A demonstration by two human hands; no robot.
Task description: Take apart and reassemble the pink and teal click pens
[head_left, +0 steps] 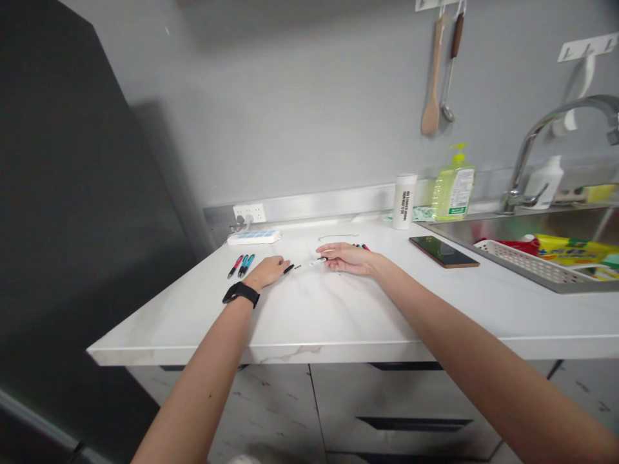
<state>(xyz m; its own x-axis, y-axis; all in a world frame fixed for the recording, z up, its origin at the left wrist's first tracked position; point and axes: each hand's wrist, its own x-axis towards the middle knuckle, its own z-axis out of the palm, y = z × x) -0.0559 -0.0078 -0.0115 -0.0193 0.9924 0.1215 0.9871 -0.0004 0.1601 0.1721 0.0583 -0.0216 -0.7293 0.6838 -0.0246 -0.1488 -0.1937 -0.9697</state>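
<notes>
My left hand (265, 272), with a black watch on its wrist, rests low over the white counter. Its fingers are curled, and a short black pen part (289, 269) sticks out from them. A tiny dark piece (298, 266) lies just to the right. My right hand (351, 259) pinches a small slim pen part (323, 258), dark at one end; a whitish bit beside it is too blurred to make out. Left of my left hand lie a red pen (235, 266) and two blue pens (246, 265). More pen ends (361, 246) show behind my right hand.
A power strip (254, 237) lies at the back left of the counter (309, 309). To the right are a white tumbler (404, 202), a phone (443, 251), a yellow-green soap bottle (453, 187) and a sink with a white perforated basket (527, 263) and a tap (525, 154).
</notes>
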